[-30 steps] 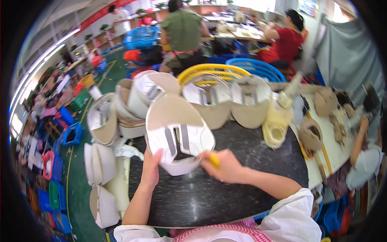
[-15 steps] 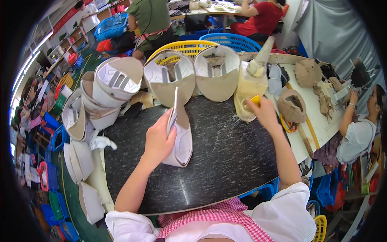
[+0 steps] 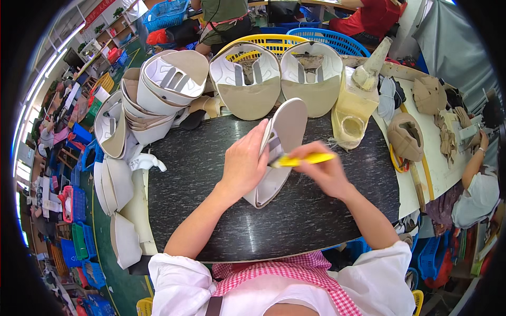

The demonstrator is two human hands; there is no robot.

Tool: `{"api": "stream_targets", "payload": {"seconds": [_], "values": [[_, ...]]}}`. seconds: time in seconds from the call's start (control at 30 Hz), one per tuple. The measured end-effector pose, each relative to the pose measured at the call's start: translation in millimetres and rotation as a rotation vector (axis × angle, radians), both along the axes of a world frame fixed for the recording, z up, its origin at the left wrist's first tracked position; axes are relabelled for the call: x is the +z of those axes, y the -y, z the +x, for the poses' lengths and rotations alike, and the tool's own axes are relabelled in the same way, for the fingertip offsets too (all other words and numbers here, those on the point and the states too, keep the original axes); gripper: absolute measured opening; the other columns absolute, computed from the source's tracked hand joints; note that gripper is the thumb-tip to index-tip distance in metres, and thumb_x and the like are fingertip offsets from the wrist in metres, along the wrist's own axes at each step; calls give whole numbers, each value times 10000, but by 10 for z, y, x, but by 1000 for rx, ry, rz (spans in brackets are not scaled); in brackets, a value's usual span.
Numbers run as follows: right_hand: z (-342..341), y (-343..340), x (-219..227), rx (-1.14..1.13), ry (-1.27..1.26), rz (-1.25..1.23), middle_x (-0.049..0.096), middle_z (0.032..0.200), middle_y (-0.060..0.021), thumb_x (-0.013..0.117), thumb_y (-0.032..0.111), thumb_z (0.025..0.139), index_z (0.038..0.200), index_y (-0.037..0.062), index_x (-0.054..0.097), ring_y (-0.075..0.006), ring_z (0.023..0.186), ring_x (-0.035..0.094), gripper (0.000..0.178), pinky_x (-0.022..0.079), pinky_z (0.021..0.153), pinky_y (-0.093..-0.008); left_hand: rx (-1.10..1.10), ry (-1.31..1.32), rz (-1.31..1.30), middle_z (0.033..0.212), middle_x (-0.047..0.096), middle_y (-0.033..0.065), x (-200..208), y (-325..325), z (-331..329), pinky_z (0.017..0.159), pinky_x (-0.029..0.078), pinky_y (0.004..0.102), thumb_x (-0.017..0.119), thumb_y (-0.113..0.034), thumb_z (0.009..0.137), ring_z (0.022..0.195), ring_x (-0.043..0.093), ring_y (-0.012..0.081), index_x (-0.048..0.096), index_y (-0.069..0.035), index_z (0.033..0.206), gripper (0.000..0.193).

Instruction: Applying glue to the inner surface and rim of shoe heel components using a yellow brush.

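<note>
A beige and white shoe upper (image 3: 291,121) tilts over the dark worktop (image 3: 221,231); a yellow brush (image 3: 289,161) points into it.

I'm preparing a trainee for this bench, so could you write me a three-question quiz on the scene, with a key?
1. Which hand holds the yellow-handled brush?
2. True or false: the pale yellow container stands to the right of the two upright shoe uppers along the far edge.
3. The left hand holds: A) a blue basket, B) a beige shoe upper, C) scissors.

Key: 1. The right hand. 2. True. 3. B.
</note>
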State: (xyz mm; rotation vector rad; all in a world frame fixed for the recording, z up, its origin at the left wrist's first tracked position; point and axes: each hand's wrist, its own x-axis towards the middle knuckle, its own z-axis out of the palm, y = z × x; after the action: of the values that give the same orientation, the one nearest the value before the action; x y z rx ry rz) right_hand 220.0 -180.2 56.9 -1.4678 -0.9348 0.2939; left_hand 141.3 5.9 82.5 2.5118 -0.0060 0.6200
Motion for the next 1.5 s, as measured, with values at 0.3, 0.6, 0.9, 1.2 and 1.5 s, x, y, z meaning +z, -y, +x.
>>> {"api": "stream_targets", "payload": {"seconds": [0.3, 0.6, 0.9, 1.2, 1.5], "values": [[407, -330, -217, -11, -152, -167, 601, 784, -64, 565, 101, 814, 850, 4, 516, -72, 665, 548, 115, 453, 602, -217, 18, -116, -341, 1134, 555, 206, -238, -219, 211, 861, 427, 400, 433, -292, 882, 1016, 547, 361, 463, -14, 1233, 448], [198, -36, -292, -176, -269, -116, 602, 724, -51, 582, 143, 847, 814, 7, 517, -76, 612, 559, 154, 450, 555, -210, -37, -107, -379, 1216, 501, 220, -237, -183, 137, 941, 378, 376, 472, -252, 865, 1122, 489, 340, 435, 25, 1246, 473], [-133, 36, -273, -187, -205, -206, 603, 712, -51, 611, 116, 842, 787, -13, 539, -68, 583, 583, 157, 453, 516, -182, -64, -71, -413, 1229, 495, 216, -251, -192, 62, 949, 373, 359, 485, -249, 870, 1140, 485, 323, 414, 19, 1271, 488], [-316, -260, -255, 96, 108, -152, 633, 788, -101, 620, 125, 804, 853, 20, 601, -179, 704, 614, 118, 476, 658, -274, -217, -158, -705, 1110, 561, 165, -92, -314, 206, 886, 407, 324, 528, -326, 864, 1062, 544, 250, 455, -30, 1166, 429], [-398, 59, -260, -111, -50, -232, 581, 655, -58, 638, 130, 791, 765, 16, 542, -83, 546, 542, 151, 423, 492, -226, -154, -314, -620, 989, 582, 148, -170, -184, 664, 827, 429, 286, 639, -495, 714, 971, 556, 208, 510, 8, 1073, 631]]}}
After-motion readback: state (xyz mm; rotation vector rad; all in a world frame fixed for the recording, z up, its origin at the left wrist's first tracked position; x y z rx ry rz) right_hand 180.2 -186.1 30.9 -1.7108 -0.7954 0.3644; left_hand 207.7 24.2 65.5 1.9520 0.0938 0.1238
